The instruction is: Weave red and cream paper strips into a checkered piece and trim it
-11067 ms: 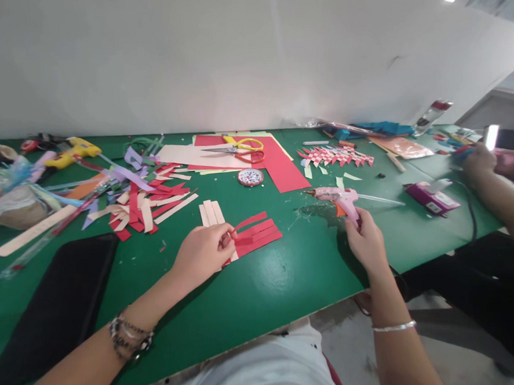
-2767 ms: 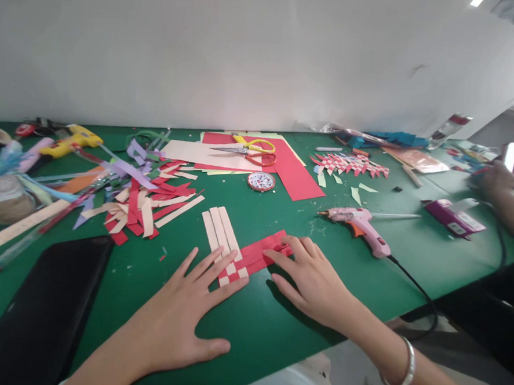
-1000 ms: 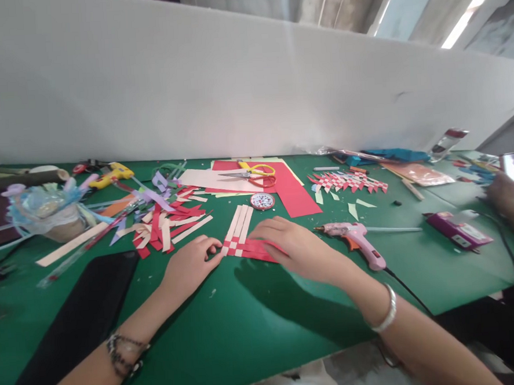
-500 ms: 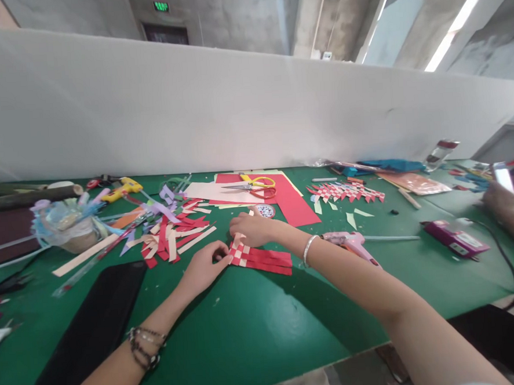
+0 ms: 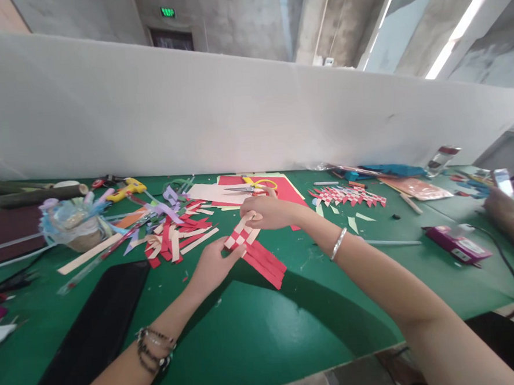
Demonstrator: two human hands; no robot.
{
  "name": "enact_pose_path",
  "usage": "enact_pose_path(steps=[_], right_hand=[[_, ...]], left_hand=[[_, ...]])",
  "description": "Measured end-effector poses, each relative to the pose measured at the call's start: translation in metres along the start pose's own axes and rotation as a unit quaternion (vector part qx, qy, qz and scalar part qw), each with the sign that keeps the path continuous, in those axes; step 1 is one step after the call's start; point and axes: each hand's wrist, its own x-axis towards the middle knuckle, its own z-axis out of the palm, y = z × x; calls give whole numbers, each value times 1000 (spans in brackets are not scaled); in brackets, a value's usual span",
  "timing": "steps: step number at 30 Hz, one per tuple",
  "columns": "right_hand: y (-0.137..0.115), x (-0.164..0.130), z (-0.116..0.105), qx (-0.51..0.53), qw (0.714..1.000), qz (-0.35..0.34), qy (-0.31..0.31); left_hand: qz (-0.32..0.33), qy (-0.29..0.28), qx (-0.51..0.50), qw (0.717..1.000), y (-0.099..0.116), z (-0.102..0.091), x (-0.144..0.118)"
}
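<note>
A small woven piece of red and cream paper strips (image 5: 263,262) is held up just above the green table, its checkered part at the upper left and its loose red ends slanting down to the right. My left hand (image 5: 215,263) pinches its left edge between thumb and fingers. At its top, my right hand (image 5: 270,210) is closed on a cream paper strip (image 5: 244,222) that runs into the weave. Yellow-handled scissors (image 5: 265,184) lie behind my right hand, on sheets of red and cream paper (image 5: 285,186).
Left of my hands lies a heap of cut strips (image 5: 175,238), with a black pouch (image 5: 95,330) nearer. A finished-looking checkered woven band (image 5: 348,195) and a purple box (image 5: 456,244) are on the right. Another person's hand (image 5: 501,201) holds a phone at the far right.
The woven piece has been lifted and turned, its red ends swinging downward. My right hand has shifted right and pulled the cream strip upward; my left hand keeps its pinch.
</note>
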Motion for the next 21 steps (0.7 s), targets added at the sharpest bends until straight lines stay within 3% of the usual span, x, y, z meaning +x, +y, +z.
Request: enact_pose_path(steps=[8,17,21], right_hand=[[-11,-24,-29,113,993,-33,-10],[-8,-32,-16,106,993,8,54],[-5,-34,-16,124,991,13,54]], left_hand=[[19,44,-2,999,11,-14,2],[40,52,-33,997,21,-20,-4],[28,54,-27,998,20,-20,-5]])
